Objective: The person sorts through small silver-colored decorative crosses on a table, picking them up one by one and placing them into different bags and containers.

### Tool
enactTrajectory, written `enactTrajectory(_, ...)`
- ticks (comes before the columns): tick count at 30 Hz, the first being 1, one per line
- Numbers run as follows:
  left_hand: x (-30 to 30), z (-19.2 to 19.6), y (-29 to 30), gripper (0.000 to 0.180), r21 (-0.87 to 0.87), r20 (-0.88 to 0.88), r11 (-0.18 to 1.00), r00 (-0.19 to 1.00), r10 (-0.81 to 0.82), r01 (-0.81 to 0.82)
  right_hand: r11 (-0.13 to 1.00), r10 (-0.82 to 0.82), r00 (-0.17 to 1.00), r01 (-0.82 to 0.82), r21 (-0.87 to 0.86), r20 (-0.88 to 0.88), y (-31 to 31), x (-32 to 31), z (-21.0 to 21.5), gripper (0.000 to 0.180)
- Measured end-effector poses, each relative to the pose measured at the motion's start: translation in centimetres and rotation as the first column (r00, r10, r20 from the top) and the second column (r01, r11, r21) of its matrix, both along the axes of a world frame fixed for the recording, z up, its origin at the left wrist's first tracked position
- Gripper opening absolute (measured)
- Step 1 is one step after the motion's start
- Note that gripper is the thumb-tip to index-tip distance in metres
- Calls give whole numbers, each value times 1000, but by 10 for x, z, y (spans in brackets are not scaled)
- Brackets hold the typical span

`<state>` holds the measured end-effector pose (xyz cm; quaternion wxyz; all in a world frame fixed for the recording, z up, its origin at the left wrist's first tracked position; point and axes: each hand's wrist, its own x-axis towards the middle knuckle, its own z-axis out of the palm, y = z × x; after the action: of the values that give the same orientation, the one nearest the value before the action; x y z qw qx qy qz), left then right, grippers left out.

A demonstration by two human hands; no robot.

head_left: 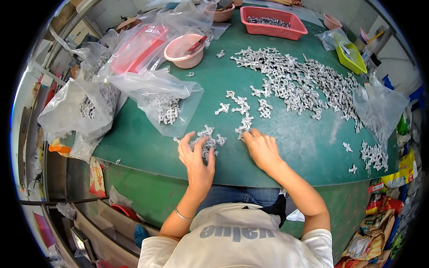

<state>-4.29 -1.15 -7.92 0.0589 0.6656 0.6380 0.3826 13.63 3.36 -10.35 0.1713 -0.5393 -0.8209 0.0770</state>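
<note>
Small silvery metal castings with several rounded lobes lie about on the green table. My left hand (197, 164) is over a small cluster of these castings (208, 132) near the front edge. Its thumb and fingers are apart and curved around the cluster, partly hiding it. To the right, my right hand (264, 152) has its fingers pinched together at the near end of a short line of castings (242, 107). The fingertips seem to grip one casting there, mostly hidden by the hand. A separate little group of castings (264, 109) lies just beyond my right hand.
A big heap of castings (290, 85) spreads over the far right. Clear plastic bags with castings (190, 114) lie at the left. A pink bowl (183, 58), a red tray (272, 30) and a yellow-green bin (352, 62) stand farther back. The table (147, 154) curves along its front edge.
</note>
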Motion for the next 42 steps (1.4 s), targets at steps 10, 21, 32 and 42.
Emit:
enactTrajectory(10, 20, 4, -4, 26, 16, 61, 992, 990, -126, 126, 997, -74, 996, 74, 3, -51, -5, 11, 3, 12)
enactTrajectory(21, 26, 3, -10, 25, -6, 94, 980, 976, -199, 200, 998, -54, 988, 55, -1, -144, -4, 13, 10, 12)
enactTrajectory(32, 27, 2, -11, 30, -9, 295, 946, 905, -307, 324, 955, -186, 720, -27, -294, -669, -18, 35, 21, 6)
enactTrajectory(42, 45, 23, -8, 25, -84, 832, 714, 443, -334, 695, 453, -710, 66, -720, -526, -701, -54, 50, 49, 17)
